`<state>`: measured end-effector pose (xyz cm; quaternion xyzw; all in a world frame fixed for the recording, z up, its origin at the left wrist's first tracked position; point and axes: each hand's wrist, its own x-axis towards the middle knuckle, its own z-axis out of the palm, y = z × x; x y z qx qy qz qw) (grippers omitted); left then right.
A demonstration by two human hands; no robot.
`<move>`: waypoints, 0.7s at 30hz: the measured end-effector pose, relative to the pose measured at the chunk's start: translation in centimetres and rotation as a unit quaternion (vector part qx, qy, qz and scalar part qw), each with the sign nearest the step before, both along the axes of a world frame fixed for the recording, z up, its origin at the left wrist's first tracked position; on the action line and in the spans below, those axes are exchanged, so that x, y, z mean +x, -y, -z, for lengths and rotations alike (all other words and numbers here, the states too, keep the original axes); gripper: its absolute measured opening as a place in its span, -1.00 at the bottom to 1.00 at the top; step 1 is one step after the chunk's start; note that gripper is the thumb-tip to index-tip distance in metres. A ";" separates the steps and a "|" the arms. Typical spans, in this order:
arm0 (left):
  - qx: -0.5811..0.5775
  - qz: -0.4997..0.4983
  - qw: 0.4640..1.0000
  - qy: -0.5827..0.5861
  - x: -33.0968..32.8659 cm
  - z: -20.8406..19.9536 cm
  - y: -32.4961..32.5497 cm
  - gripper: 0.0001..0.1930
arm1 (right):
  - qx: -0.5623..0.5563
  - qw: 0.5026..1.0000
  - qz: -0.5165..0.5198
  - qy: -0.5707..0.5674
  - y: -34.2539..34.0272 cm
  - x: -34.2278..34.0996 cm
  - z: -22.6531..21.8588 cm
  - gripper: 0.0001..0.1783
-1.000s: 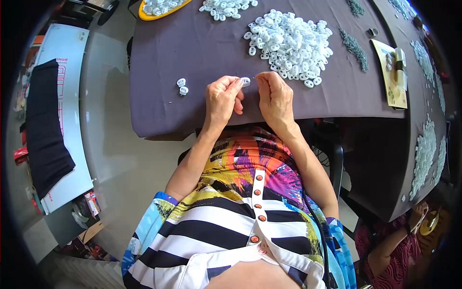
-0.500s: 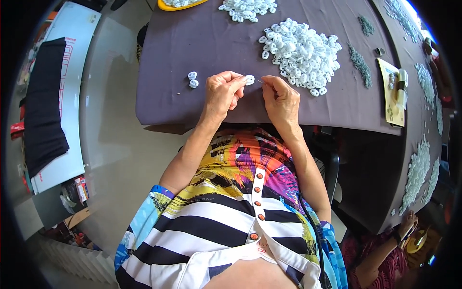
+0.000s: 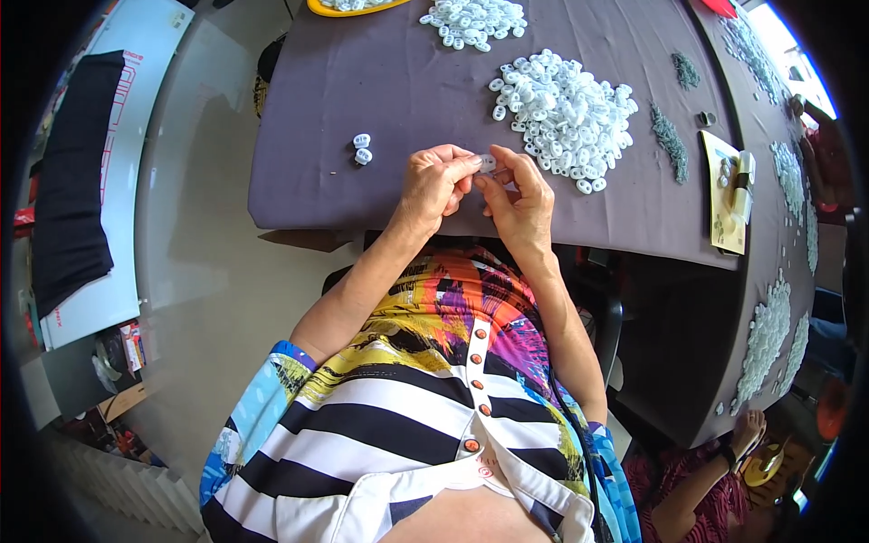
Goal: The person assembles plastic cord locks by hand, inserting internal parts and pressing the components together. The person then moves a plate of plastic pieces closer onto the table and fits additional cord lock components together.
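A small white oval plastic piece with two holes (image 3: 487, 163), like a cord lock part, is pinched between the thumb and fingers of my left hand (image 3: 429, 188). My right hand (image 3: 523, 206) meets it from the right, thumb and forefinger closed at the piece's edge. Whatever those right fingertips hold is too small or hidden to make out. Just beyond my right hand lies a large heap of similar white pieces (image 3: 570, 113). Two white pieces (image 3: 362, 149) stand close together on the dark tablecloth (image 3: 317, 181), left of my left hand.
Farther back are another white heap (image 3: 475, 20) and a yellow-rimmed tray (image 3: 362, 11). Small dark grey bits form two piles (image 3: 685, 71) at right, near a yellow card (image 3: 724, 226) bearing a white cylinder (image 3: 742, 185). Another person's hand (image 3: 748, 433) rests at lower right.
My right hand has moved left and its fingertips now meet the white piece; before, they were apart, pinching something thin. The whole view has shifted slightly.
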<state>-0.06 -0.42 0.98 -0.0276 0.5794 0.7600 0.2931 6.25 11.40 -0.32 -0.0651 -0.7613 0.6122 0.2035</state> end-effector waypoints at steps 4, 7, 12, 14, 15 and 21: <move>-0.013 0.022 1.000 0.014 -0.1 -0.1 0.0 -0.89 | -0.002 1.000 -0.023 0.009 -0.6 0.1 0.6 -0.68; -0.020 0.044 0.999 0.018 -0.6 -0.3 0.4 -0.87 | -0.004 1.000 -0.022 -0.009 -0.4 0.0 0.5 -0.71; -0.033 0.137 0.990 -0.025 -1.4 -0.5 0.8 -0.82 | 0.016 0.999 -0.031 -0.041 -0.4 0.1 0.8 -0.72; -0.021 0.120 0.992 -0.032 -1.2 0.1 0.7 -0.82 | 0.019 0.999 -0.025 -0.041 -0.3 0.0 0.8 -0.73; -0.010 0.103 0.994 -0.040 -1.0 0.3 0.5 -0.83 | 0.022 0.999 -0.018 -0.042 -0.2 0.0 0.8 -0.73; -0.029 0.037 0.995 -0.091 0.2 0.6 -0.2 -0.83 | 0.026 0.999 0.003 -0.026 -0.2 -0.2 1.0 -0.79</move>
